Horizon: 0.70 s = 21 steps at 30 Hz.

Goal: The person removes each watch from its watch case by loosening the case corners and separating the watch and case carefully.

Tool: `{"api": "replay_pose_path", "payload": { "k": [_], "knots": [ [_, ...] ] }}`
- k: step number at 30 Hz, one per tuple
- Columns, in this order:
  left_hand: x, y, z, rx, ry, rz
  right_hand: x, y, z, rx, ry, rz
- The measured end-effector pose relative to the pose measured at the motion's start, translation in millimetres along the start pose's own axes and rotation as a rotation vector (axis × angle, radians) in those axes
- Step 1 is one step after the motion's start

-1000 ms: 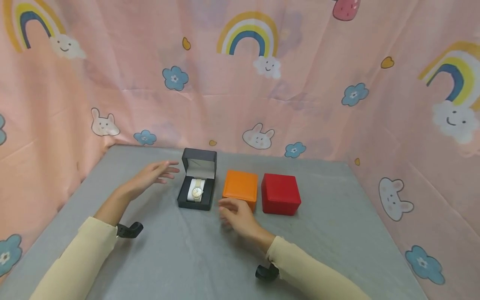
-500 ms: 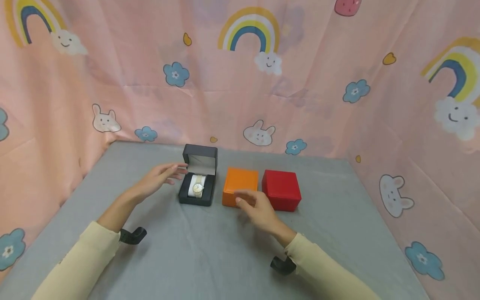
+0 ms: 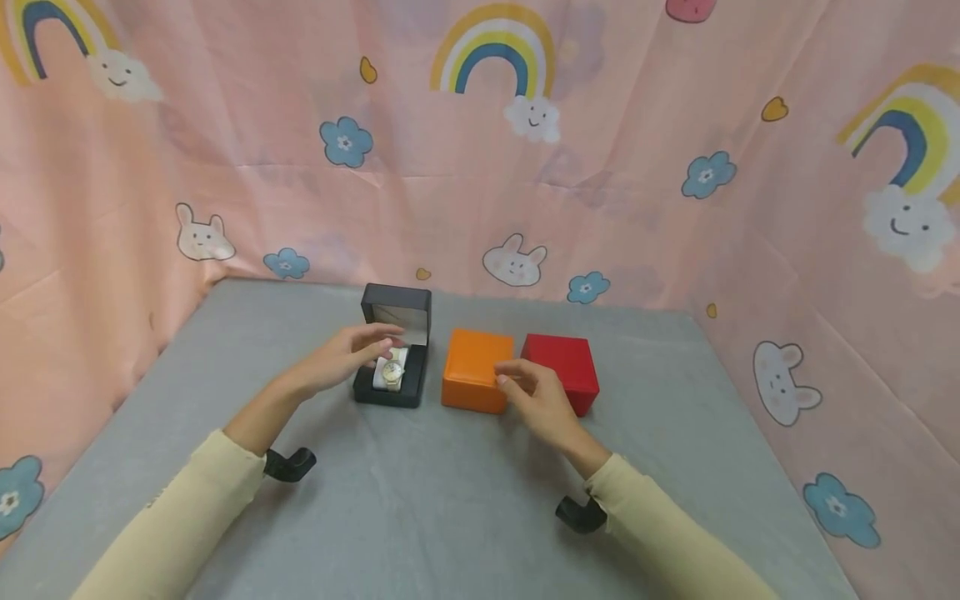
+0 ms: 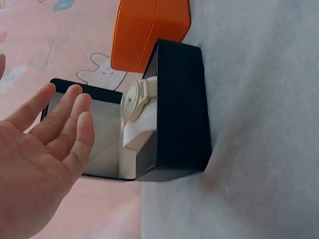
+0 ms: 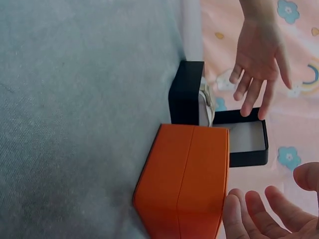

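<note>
A black watch box [image 3: 387,395] stands with its lid raised, and a wristwatch [image 3: 392,372] with a pale strap sits around a white cushion inside. Over this box hovers my left hand [image 3: 347,358], fingers extended and relaxed, holding nothing; its fingertips overlap the lid's inside in the head view. The left wrist view shows the watch [image 4: 132,102] apart from my fingers. My right hand [image 3: 546,407] hangs near the front right corner of a closed orange box [image 3: 477,367], fingers loosely bent with nothing between them. It partly covers a closed red box [image 3: 572,367].
The three boxes stand in a row towards the back of a table with a grey cloth [image 3: 420,508]. Behind and beside it hangs a pink printed curtain [image 3: 645,208]. Each wrist wears a black camera mount [image 3: 291,465].
My left hand has moved right, from beside the black watch box to over it. My right hand has moved right and slightly away from me, from before the orange box towards the red one.
</note>
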<state>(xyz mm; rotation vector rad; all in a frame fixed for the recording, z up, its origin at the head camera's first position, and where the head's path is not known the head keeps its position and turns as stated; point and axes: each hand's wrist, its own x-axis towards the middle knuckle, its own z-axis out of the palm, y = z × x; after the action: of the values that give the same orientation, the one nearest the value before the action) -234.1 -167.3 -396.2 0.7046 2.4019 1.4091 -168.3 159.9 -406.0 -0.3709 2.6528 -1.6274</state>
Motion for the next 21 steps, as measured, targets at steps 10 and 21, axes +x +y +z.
{"api": "replay_pose_path", "payload": {
  "k": [10,21],
  "knots": [
    [2.3,-4.4,9.5,-0.03,-0.023,0.025,2.4,-3.3,14.2,0.022,-0.035,-0.016],
    [-1.7,-9.4,5.5,-0.014,0.001,0.034,5.6,-8.6,41.4,0.065,-0.093,-0.044]
  ]
}}
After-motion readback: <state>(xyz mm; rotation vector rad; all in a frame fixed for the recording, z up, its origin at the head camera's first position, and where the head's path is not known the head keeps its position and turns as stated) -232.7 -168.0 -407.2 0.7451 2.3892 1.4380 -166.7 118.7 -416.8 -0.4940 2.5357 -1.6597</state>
